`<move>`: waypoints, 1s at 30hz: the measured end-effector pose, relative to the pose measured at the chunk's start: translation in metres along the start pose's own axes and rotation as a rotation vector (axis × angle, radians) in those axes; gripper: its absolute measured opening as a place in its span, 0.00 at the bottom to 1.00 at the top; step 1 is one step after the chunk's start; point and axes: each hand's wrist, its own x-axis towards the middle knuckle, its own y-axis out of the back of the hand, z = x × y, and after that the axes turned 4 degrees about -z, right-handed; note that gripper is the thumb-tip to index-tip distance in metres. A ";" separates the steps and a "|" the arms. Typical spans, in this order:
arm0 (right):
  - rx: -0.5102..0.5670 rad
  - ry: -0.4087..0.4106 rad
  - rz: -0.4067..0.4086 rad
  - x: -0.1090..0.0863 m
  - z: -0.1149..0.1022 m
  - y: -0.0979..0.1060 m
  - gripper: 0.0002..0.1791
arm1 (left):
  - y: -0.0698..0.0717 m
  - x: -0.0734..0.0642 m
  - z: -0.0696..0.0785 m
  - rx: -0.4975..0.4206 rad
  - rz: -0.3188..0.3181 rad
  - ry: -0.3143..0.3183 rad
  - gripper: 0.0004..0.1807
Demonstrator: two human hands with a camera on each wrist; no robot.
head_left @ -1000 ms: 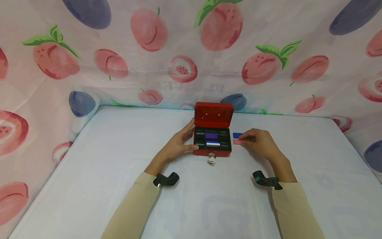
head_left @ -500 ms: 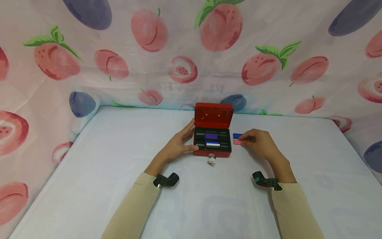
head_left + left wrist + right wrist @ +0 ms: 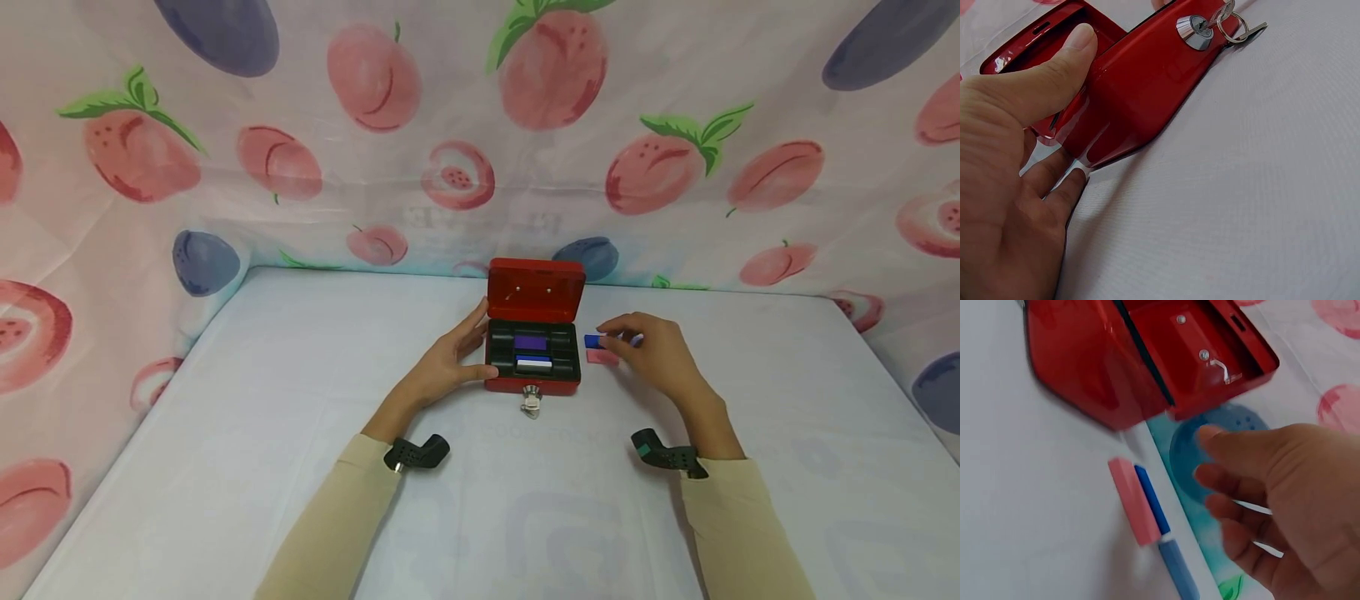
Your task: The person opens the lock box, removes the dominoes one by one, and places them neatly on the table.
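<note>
A red cash box [image 3: 534,385] stands with its lid up and a black divided tray inside. My left hand [image 3: 442,364] grips its left side, thumb over the front left corner and fingers along the side. In the tray lie a purple block [image 3: 531,342] and a blue-and-white block [image 3: 534,362]. Right of the box, a pink block [image 3: 1134,501] lies beside a slim blue piece [image 3: 1152,499], with a lighter blue piece [image 3: 1179,570] and a white bit at its end. Over these is my right hand [image 3: 651,350], fingers loosely bent, nothing between them in the right wrist view.
Keys on a ring [image 3: 1235,28] hang from the lock [image 3: 1195,32] on the box front. A white cloth [image 3: 337,350] covers the table, and a fruit-print curtain [image 3: 300,208] rises behind the box.
My right hand has lifted off the pink block and shifted slightly back, so more of the pink and blue pieces shows. The left hand stays on the box.
</note>
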 end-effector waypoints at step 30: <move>0.086 0.162 -0.061 0.014 -0.055 -0.049 0.12 | 0.000 0.000 -0.001 0.013 0.013 0.022 0.51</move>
